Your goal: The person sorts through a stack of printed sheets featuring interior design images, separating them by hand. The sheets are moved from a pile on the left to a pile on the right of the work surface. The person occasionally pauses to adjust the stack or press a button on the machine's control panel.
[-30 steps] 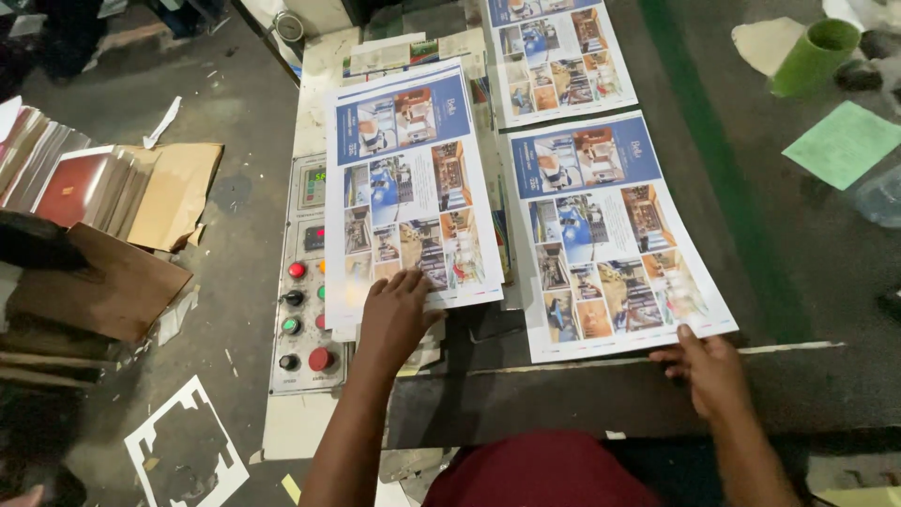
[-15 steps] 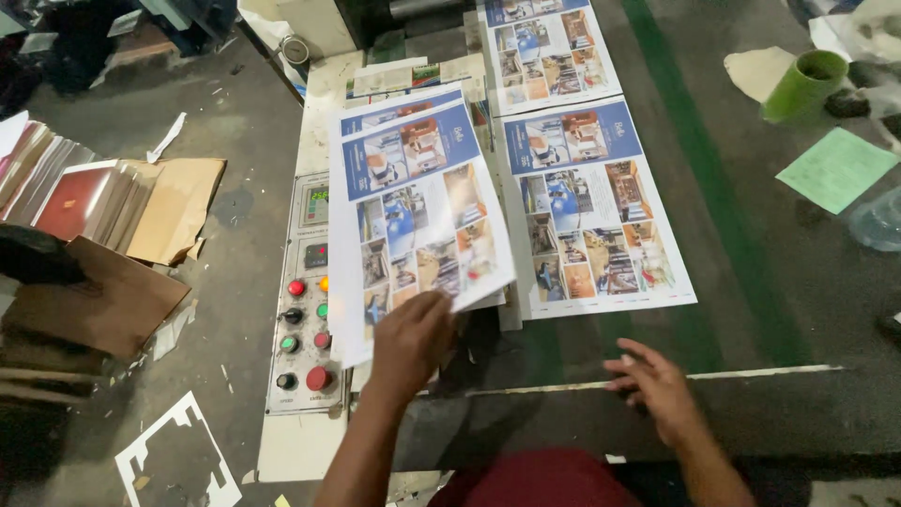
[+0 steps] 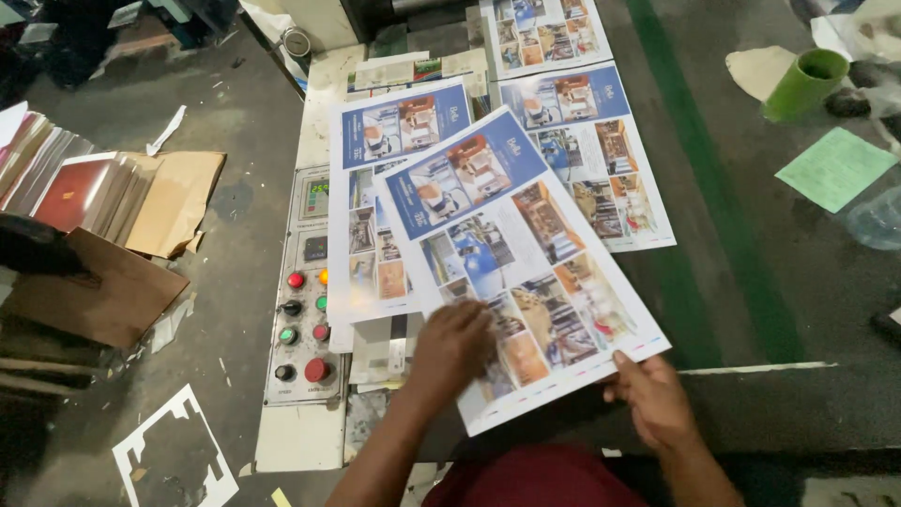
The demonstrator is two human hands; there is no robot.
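While the left hand [image 3: 450, 349] presses flat, the right hand's [image 3: 654, 399] grip pinches the printed sheet's [image 3: 511, 253] bottom edge.

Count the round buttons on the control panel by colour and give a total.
Buttons on the control panel:
Red buttons: 3
Green buttons: 2
Black buttons: 2
Amber button: 1
Total: 8
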